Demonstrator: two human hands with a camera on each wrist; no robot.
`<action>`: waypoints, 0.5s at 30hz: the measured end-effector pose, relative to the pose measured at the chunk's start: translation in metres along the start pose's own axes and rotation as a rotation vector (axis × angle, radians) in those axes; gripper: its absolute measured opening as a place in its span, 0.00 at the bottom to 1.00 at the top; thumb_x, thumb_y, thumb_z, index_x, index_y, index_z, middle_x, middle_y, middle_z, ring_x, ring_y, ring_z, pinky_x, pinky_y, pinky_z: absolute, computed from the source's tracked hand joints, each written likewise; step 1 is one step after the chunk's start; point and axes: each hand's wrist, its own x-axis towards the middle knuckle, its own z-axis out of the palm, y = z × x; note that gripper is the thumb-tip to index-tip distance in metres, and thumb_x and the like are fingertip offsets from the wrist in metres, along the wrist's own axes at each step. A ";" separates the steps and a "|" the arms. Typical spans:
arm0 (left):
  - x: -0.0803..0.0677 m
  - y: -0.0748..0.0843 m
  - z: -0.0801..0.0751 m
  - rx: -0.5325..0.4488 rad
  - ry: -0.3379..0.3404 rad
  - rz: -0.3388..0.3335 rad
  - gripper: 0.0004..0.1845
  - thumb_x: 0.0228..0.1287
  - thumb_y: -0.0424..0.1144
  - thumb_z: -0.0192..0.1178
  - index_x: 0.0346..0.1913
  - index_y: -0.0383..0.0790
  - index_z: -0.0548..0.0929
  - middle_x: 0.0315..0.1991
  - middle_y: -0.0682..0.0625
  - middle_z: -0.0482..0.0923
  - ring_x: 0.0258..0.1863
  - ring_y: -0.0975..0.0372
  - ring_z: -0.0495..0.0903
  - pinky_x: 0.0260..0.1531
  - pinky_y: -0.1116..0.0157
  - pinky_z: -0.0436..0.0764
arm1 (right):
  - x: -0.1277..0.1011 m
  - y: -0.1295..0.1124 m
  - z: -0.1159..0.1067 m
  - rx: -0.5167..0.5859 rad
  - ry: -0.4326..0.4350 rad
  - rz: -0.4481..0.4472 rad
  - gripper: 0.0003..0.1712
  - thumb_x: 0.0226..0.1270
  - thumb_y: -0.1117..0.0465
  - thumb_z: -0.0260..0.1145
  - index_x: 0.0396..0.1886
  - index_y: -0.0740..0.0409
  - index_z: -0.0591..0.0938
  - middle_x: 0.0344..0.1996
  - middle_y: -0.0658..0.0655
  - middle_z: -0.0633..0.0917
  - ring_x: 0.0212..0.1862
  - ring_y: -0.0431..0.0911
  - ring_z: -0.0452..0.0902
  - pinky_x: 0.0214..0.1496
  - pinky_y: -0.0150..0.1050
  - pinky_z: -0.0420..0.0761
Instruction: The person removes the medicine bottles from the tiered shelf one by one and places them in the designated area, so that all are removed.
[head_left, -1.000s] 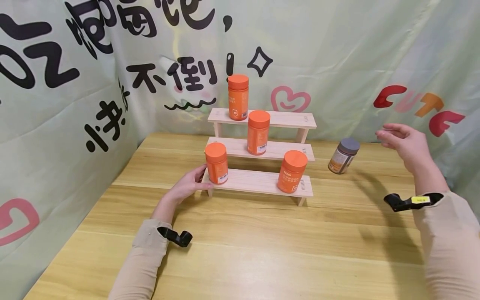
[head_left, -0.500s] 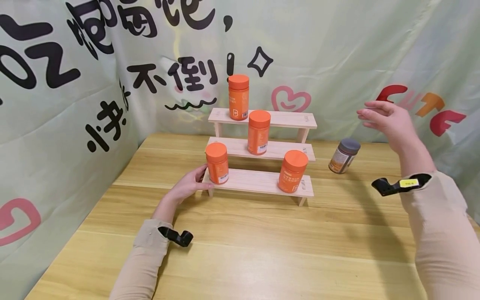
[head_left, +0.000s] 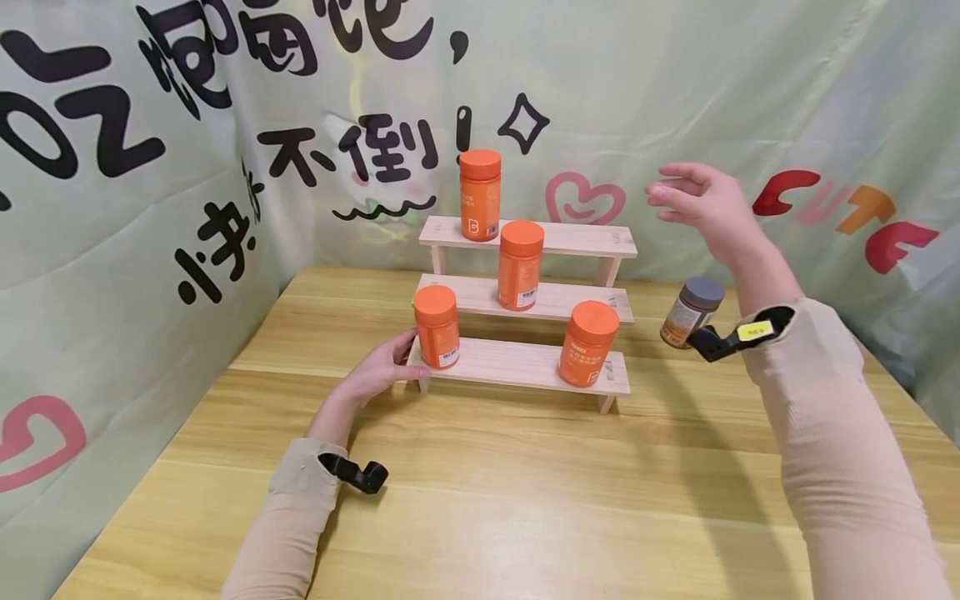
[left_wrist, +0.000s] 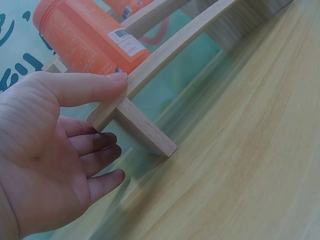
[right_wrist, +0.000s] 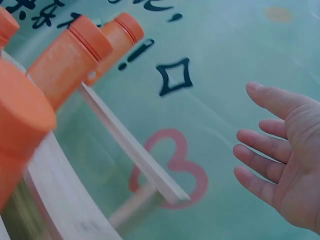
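A three-step pale wooden display stand [head_left: 498, 360] stands on the table. My left hand [head_left: 375, 371] grips the left end of its lowest step; in the left wrist view the thumb [left_wrist: 92, 89] lies at the top edge and the fingers curl below. Beside that thumb sits an orange jar [head_left: 437, 327]. Another orange jar [head_left: 588, 343] is at the right of the same step. The middle step bears one orange jar [head_left: 520, 265], and the top step one orange jar [head_left: 480, 196] toward its left. My right hand [head_left: 701, 200] is raised right of the top step, fingers loosely extended, holding nothing.
A dark-lidded jar [head_left: 690, 312] stands on the wooden table [head_left: 480, 500] right of the stand, partly overlapped by the right wrist's camera mount [head_left: 738, 333]. A printed cloth backdrop [head_left: 645, 92] hangs behind and to the left.
My right hand has moved left and up, from beyond the dark-lidded jar to near the top step's right end. The left hand and the jars have stayed put.
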 end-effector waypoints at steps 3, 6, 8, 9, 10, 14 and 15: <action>-0.001 0.000 0.000 -0.004 -0.002 -0.002 0.44 0.57 0.30 0.61 0.71 0.30 0.47 0.70 0.36 0.49 0.69 0.47 0.51 0.66 0.52 0.51 | 0.008 -0.007 0.014 -0.014 -0.015 -0.005 0.36 0.61 0.57 0.65 0.66 0.63 0.64 0.43 0.47 0.80 0.47 0.40 0.76 0.43 0.25 0.78; -0.001 0.000 0.000 -0.010 -0.001 -0.004 0.44 0.57 0.30 0.61 0.71 0.30 0.47 0.71 0.36 0.49 0.69 0.48 0.51 0.66 0.52 0.51 | 0.016 -0.014 0.028 -0.043 -0.026 -0.005 0.36 0.61 0.57 0.66 0.67 0.63 0.64 0.46 0.49 0.79 0.49 0.41 0.75 0.46 0.27 0.77; -0.001 0.000 0.000 -0.013 -0.004 -0.001 0.44 0.57 0.30 0.61 0.71 0.30 0.47 0.70 0.36 0.49 0.68 0.47 0.51 0.66 0.52 0.51 | 0.021 -0.018 0.037 -0.069 -0.029 -0.005 0.37 0.61 0.56 0.66 0.67 0.62 0.64 0.48 0.52 0.79 0.49 0.42 0.75 0.47 0.29 0.77; -0.001 0.001 0.001 -0.012 -0.004 0.001 0.43 0.57 0.29 0.61 0.71 0.29 0.47 0.70 0.35 0.49 0.68 0.47 0.51 0.66 0.52 0.52 | 0.023 -0.021 0.042 -0.077 -0.032 -0.002 0.37 0.61 0.55 0.66 0.67 0.62 0.63 0.49 0.53 0.78 0.49 0.42 0.75 0.47 0.29 0.77; -0.001 0.001 0.001 -0.014 -0.002 0.000 0.43 0.57 0.29 0.61 0.71 0.29 0.47 0.70 0.35 0.49 0.68 0.47 0.51 0.66 0.52 0.51 | 0.025 -0.024 0.046 -0.075 -0.036 0.001 0.38 0.61 0.55 0.65 0.67 0.62 0.63 0.50 0.55 0.77 0.49 0.42 0.75 0.48 0.30 0.77; -0.001 0.002 0.001 -0.012 0.003 0.001 0.43 0.57 0.29 0.61 0.71 0.29 0.47 0.70 0.35 0.50 0.69 0.47 0.51 0.66 0.53 0.51 | 0.033 -0.033 0.063 -0.074 -0.049 0.008 0.37 0.61 0.55 0.65 0.67 0.62 0.63 0.54 0.59 0.75 0.46 0.42 0.76 0.50 0.32 0.77; -0.001 0.002 0.001 -0.010 0.006 0.000 0.43 0.57 0.29 0.61 0.71 0.28 0.47 0.70 0.35 0.49 0.69 0.47 0.50 0.67 0.53 0.50 | 0.035 -0.035 0.067 -0.082 -0.056 0.009 0.37 0.62 0.55 0.65 0.68 0.62 0.63 0.55 0.60 0.75 0.45 0.43 0.76 0.49 0.32 0.76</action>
